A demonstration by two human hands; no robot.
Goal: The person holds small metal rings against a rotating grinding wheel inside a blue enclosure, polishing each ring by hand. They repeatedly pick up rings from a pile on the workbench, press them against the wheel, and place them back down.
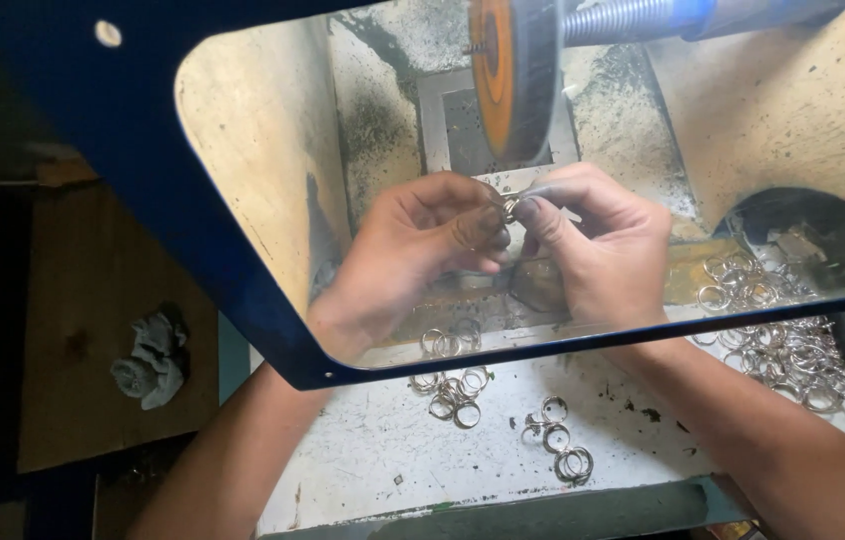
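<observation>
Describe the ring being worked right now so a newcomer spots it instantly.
Find the orange-faced polishing wheel at top centre. Just below it, the left hand and right hand meet fingertip to fingertip. The ring is pinched between them, the only one off the bench; the loose rings lie in heaps.

Light falls from above into the booth, bright on the pale side walls (263, 130) and the white bench (393, 440); left third of the room is dim, near black, grey rag (151, 358) barely lit; clear shield (273, 300) adds a faint haze and soft sheen to what is behind it; spinning wheel (513, 75) is smeared by motion; hands cast soft shadows below; metal rings (783, 345) glint; focus fair, slightly grainy.
</observation>
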